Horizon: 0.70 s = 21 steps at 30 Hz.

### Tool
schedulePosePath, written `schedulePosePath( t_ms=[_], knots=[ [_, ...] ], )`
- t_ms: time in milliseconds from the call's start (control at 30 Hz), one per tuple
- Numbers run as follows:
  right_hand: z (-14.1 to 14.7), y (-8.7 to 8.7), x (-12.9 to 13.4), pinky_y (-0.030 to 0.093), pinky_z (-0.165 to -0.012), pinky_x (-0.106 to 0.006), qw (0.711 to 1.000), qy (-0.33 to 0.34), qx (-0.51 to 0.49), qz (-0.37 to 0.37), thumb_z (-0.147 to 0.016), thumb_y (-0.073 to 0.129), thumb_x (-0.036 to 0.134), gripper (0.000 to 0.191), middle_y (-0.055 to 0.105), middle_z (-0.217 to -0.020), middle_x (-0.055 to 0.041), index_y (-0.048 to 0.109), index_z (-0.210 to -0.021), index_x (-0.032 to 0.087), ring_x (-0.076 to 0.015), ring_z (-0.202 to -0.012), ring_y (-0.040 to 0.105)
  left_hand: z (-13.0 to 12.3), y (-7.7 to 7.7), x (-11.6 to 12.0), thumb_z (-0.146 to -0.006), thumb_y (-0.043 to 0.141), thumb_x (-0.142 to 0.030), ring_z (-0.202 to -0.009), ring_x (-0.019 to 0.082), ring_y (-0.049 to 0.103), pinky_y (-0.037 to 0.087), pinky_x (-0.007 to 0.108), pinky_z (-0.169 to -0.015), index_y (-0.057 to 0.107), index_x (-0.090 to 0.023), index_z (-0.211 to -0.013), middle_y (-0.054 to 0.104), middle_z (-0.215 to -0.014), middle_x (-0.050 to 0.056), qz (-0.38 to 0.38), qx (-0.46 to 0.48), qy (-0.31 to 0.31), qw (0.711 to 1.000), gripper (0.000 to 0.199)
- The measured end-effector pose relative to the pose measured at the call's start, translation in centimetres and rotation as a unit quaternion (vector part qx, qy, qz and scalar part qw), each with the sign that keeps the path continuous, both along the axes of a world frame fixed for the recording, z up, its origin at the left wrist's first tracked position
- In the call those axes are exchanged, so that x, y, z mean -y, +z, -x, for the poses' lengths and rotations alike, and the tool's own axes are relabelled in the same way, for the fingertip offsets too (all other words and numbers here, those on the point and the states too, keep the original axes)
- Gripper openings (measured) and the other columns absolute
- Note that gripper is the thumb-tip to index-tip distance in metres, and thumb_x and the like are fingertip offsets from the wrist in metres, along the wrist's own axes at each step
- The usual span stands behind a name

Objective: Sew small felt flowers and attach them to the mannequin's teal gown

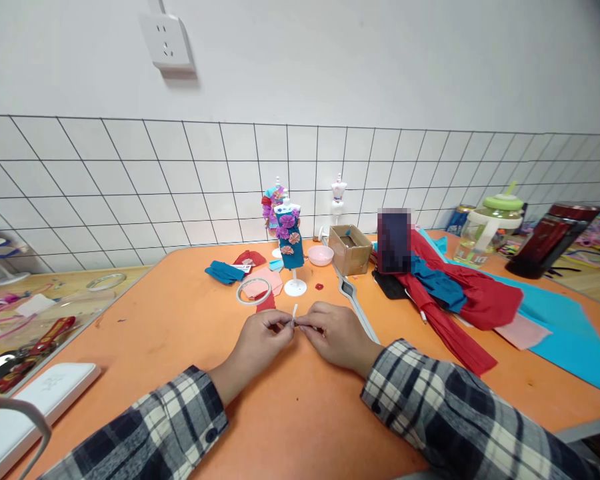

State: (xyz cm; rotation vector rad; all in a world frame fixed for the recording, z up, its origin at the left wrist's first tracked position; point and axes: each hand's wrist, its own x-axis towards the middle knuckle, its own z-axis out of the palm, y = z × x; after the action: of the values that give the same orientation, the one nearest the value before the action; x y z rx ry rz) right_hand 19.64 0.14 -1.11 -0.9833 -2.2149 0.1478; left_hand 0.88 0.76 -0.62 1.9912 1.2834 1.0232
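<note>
My left hand (265, 339) is closed in a pinch, with a small white strip (295, 311) sticking up from its fingertips. The fingertips of my right hand (337, 335) meet them and are pinched too; what they grip is hidden. Just beyond the hands stands a small white dress form (295, 287) wearing a blue strapless dress (293, 255) with purple and pink flowers. A roll of white tape (239, 294) lies to its left on pink paper (276, 281), near a red piece (266, 303). A tiny red scrap (319, 287) lies at its right.
Behind are a second decorated form (270, 212), a bare form (338, 193), a pink bowl (321, 255) and a cardboard box (357, 253). Red (490, 297) and blue sheets (575, 347) spread right, near a green-lidded bottle (480, 233) and thermos (550, 243). A white power bank (45, 407) lies left.
</note>
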Motion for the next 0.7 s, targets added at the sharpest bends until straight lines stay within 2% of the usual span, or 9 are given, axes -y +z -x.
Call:
schedulePosePath(
  t_ms=[167,367,600,700],
  knots=[
    [0.1,0.2,0.2,0.041,-0.065,-0.025,0.999,-0.023,0.037,-0.017,-0.092,0.05,0.024,0.027,0.068,-0.092,-0.0019,0.069,-0.111,0.027,-0.0141,-0.079,0.063,0.0,0.4,0.0,-0.077,0.05,-0.023,-0.067,0.015,0.065,0.048,0.021,-0.063,0.074,-0.017,-0.075,0.074,-0.072,0.002,0.019,0.023,0.0,1.0,0.025],
    [0.1,0.4,0.2,0.04,-0.066,-0.024,0.999,-0.035,0.037,-0.009,-0.092,0.051,0.023,0.029,0.068,-0.092,-0.0015,0.066,-0.116,0.028,-0.0135,-0.08,0.062,0.2,0.2,-0.2,-0.078,0.049,-0.025,-0.072,0.017,0.066,0.049,0.022,-0.065,0.076,-0.017,-0.083,0.075,-0.077,0.002,0.031,0.035,-0.006,0.999,0.028],
    [0.1,1.1,0.7,0.038,-0.066,-0.026,0.995,-0.078,0.054,-0.03,-0.091,0.055,0.035,0.02,0.07,-0.09,-0.0023,0.071,-0.099,0.026,-0.0153,-0.082,0.062,-0.1,0.0,0.2,-0.081,0.05,-0.028,-0.065,0.014,0.064,0.046,0.019,-0.059,0.074,-0.017,-0.076,0.073,-0.071,0.001,0.018,0.013,-0.035,0.999,0.026],
    [0.1,1.2,0.7,0.038,-0.069,-0.027,0.994,-0.077,0.063,-0.044,-0.091,0.053,0.031,0.019,0.07,-0.089,-0.0026,0.071,-0.094,0.024,-0.0157,-0.083,0.062,-0.3,0.1,0.6,-0.081,0.051,-0.026,-0.059,0.012,0.06,0.043,0.018,-0.055,0.071,-0.017,-0.067,0.069,-0.062,-0.001,0.001,-0.024,-0.026,0.999,0.025]
  ],
)
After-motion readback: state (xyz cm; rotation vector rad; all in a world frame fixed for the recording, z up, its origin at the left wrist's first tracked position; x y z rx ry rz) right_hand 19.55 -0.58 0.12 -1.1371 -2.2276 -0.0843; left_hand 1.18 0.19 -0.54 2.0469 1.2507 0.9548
